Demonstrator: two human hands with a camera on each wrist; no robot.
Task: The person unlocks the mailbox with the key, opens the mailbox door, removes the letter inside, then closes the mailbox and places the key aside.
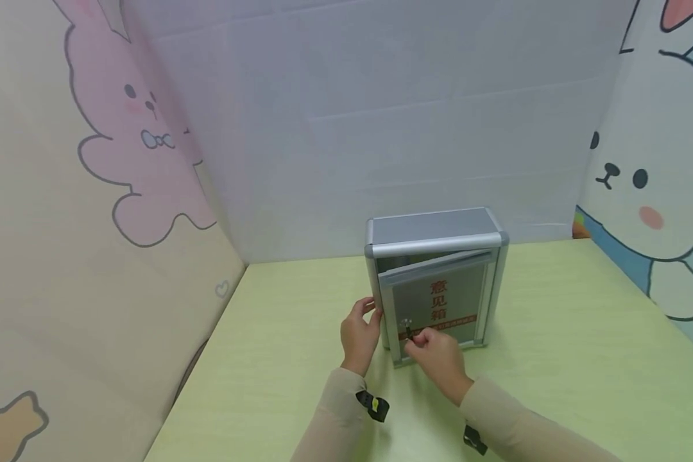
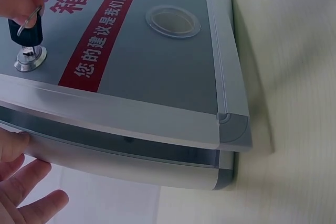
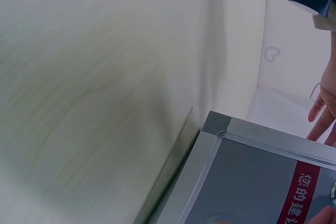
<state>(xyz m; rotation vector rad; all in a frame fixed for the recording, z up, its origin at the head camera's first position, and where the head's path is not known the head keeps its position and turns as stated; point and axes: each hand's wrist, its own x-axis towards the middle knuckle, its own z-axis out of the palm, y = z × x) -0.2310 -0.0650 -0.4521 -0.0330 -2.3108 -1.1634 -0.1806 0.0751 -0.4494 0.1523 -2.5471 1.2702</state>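
Observation:
A silver-grey metal suggestion box (image 1: 433, 228) with red lettering stands on the table. Its hinged front door (image 1: 468, 295) is ajar, showing a dark gap along the top and left edges. My right hand (image 1: 439, 359) pinches a black-headed key (image 2: 26, 34) with a small metal ring. The key sits in the round lock (image 2: 30, 59) on the door. At the box's left side is my left hand (image 1: 360, 337), its thumb and fingertips against the side wall, the other fingers spread loosely in the left wrist view. The box's inside is mostly hidden by the door.
The pale yellow-green table (image 1: 289, 327) extends around the box. A white sheet wall (image 1: 381, 128) rises close behind it, and side walls with printed rabbits stand left and right. A round clear window (image 2: 173, 21) is set in the door.

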